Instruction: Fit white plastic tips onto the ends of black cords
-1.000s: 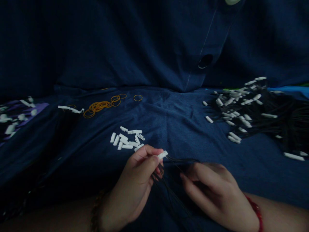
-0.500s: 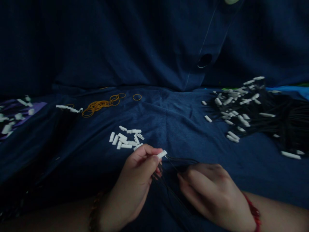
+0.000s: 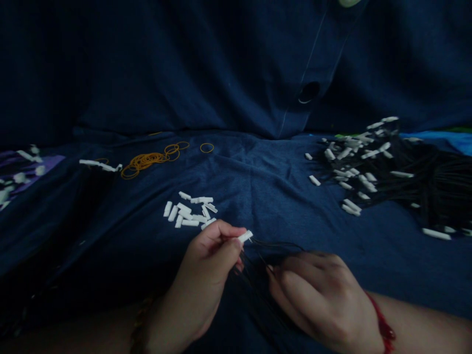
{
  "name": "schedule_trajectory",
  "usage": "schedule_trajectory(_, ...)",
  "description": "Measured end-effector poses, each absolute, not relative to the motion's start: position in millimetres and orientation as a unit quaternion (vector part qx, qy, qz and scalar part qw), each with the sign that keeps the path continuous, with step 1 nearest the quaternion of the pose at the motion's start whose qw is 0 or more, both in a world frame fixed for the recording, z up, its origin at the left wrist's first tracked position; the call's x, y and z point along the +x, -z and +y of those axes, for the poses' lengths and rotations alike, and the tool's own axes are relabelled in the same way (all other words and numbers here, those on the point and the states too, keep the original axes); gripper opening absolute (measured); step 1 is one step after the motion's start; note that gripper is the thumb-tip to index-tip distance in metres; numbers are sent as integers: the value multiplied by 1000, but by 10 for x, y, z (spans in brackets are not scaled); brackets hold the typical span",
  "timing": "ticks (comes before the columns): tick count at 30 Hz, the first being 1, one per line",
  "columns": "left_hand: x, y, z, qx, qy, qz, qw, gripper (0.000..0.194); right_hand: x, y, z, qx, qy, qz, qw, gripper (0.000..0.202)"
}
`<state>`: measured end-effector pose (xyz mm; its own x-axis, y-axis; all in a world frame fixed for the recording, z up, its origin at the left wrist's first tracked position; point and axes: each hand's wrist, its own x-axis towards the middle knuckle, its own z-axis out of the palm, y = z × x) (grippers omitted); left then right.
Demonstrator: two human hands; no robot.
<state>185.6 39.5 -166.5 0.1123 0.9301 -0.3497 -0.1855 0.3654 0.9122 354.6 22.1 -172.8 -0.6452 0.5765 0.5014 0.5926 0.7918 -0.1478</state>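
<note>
Between thumb and forefinger my left hand pinches a white plastic connector, its slotted end pointing right. Thin black wires run from the connector toward my right hand. That hand is closed, with the fingertips gripping a black wire just right of and below the connector. More dark wires hang beneath my left fingers; where they end is too dark to see. Just beyond my left hand lie several loose white connectors on the dark blue cloth.
At the right is a heap of black wires with white connectors on many ends. Tan rubber bands lie in a pile at the back left. More connectors rest on purple material at the far left. A dark wire bundle with a white connector strip lies nearby.
The view has shifted slightly, moving the background a little left. My right hand has edged slightly left and down. Both hands keep their grips.
</note>
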Motion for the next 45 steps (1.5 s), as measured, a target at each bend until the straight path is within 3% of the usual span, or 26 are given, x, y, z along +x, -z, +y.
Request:
schedule_trajectory(26, 1861, 1595, 398, 302, -429, 500, 690, 3, 3558, 1706, 234, -342, 3, -905, 251, 21)
schedule_trajectory(38, 1851, 1632, 381, 398, -407, 516, 640, 6, 3532, 1669, 200, -346, 53, -910, 222, 19)
schedule_trajectory(45, 1823, 1681, 366, 422, -396, 501, 644, 8, 3494, 1691, 210, -406, 14, -892, 196, 12)
